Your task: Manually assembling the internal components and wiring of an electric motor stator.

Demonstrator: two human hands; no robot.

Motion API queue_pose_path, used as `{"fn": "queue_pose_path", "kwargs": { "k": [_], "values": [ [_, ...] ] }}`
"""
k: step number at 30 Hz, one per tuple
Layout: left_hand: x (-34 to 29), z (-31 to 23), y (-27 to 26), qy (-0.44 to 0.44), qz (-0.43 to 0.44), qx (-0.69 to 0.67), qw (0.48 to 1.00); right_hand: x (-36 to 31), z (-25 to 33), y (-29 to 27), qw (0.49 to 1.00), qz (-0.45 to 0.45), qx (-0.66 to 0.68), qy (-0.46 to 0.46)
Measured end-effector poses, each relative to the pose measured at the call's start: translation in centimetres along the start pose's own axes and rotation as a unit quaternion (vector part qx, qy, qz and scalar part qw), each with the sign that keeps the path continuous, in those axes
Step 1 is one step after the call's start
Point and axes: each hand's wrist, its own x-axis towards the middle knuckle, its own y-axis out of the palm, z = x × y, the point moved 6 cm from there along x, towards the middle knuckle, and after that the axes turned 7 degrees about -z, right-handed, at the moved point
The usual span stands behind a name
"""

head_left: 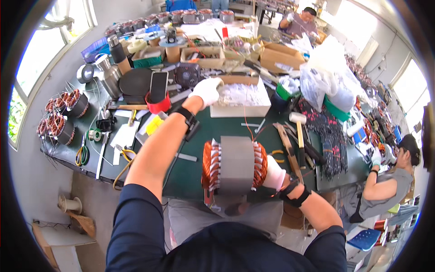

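A large motor stator [237, 165] with a grey steel core and orange copper windings lies on its side at the table's near edge. White insulation pieces poke out of its slots at both ends. My right hand [274, 175], in a white glove, presses against the right-hand windings and grips the stator there; its fingertips are hidden. Farther off, my left hand [207, 92], also gloved, is at the left rim of a white cardboard box [240, 111] with white slips inside. Its fingers are curled, and what they hold cannot be made out.
Wound stators [58, 127] sit at far left. Right of mine lie a white-headed mallet [297, 119], wooden strips and a bundle of black sleeves [333, 149]. A phone [158, 87] leans in a red holder [158, 105]. One co-worker [385, 181] sits at right, another [301, 22] at back.
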Motion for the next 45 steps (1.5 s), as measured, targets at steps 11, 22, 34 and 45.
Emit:
{"fn": "queue_pose_path", "kwargs": {
  "k": [11,22,34,45],
  "values": [
    [-21.2,-10.7,-7.0,-0.038,0.208,-0.197,0.957,-0.4,7.0,-3.0,0.936,-0.022,-0.281,-0.209],
    [-24.4,-9.4,-6.0,-0.002,0.017,-0.283,0.959,-8.8,-0.5,-5.1,-0.560,0.339,-0.418,-0.630],
    [-20.2,-8.0,-4.2,0.058,0.003,-0.227,0.972,-16.5,-6.5,-4.4,-0.523,0.287,-0.443,-0.669],
    [-21.9,-6.7,-0.8,0.000,0.076,-0.455,0.887,-17.0,-6.1,-2.4,-0.482,0.297,-0.444,-0.695]
  ]
}}
